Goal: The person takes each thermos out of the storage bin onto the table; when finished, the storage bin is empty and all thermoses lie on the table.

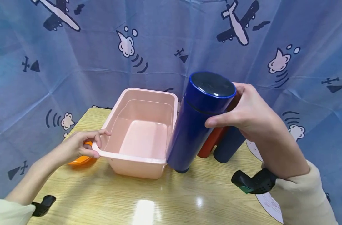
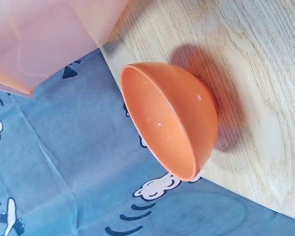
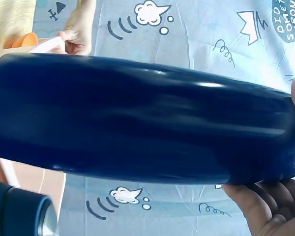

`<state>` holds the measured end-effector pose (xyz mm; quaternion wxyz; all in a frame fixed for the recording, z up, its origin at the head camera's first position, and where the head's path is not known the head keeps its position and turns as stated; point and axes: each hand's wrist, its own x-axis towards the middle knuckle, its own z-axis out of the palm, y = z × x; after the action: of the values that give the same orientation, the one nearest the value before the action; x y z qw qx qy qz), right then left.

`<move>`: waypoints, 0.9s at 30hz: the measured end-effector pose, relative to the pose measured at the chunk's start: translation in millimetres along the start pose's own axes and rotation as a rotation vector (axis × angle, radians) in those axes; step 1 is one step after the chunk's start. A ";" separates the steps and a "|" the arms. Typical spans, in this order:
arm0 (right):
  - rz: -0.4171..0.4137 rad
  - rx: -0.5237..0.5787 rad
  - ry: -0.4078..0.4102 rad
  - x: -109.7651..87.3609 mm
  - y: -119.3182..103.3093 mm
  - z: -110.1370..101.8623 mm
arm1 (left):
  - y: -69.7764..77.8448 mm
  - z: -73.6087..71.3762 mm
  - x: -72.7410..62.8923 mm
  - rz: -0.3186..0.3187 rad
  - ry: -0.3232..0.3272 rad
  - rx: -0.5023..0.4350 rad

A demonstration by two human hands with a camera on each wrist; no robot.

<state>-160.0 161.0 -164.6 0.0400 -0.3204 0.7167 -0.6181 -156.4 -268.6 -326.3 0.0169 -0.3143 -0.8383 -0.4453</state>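
A tall blue thermos (image 1: 192, 125) with a black-topped lid tilts beside the pink plastic basin (image 1: 143, 160), its lower end close to the basin's right wall. My right hand (image 1: 248, 112) grips it near the lid, thumb in front and fingers behind. In the right wrist view the thermos (image 3: 147, 118) spans the frame, held at its right end. At the basin's near left corner my left hand (image 1: 81, 145) pinches the rim between thumb and fingers. Nothing lies inside the basin. An orange bowl (image 2: 187, 113) stands on the table below my left hand.
Behind the thermos stand a red cylinder (image 1: 209, 145) and a dark blue cylinder (image 1: 228, 147), partly hidden. A pale round-edged mat (image 1: 270, 204) lies at the table's right. A blue printed curtain (image 1: 157, 37) hangs behind the wooden table (image 1: 109, 197).
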 end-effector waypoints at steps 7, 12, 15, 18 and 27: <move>-0.003 0.073 0.008 -24.8 17.6 -12.4 | 0.3 0.6 -0.2 0.027 -0.003 -0.020; 0.002 0.118 -0.007 -40.2 29.9 -19.3 | 0.5 0.6 -0.3 0.026 -0.012 -0.042; 0.011 0.120 -0.004 -48.5 35.9 -24.0 | 1.2 0.6 0.4 0.027 -0.011 -0.038; 0.028 0.087 0.005 -56.4 40.9 -28.3 | 1.7 0.5 0.7 0.028 -0.011 -0.035; 0.086 0.031 0.010 -75.1 61.2 -40.4 | 2.0 0.3 1.0 0.024 -0.010 -0.044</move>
<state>-144.0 235.8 -236.5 0.0681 -0.2856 0.7205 -0.6283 -156.0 -267.1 -324.7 0.0110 -0.3268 -0.8245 -0.4618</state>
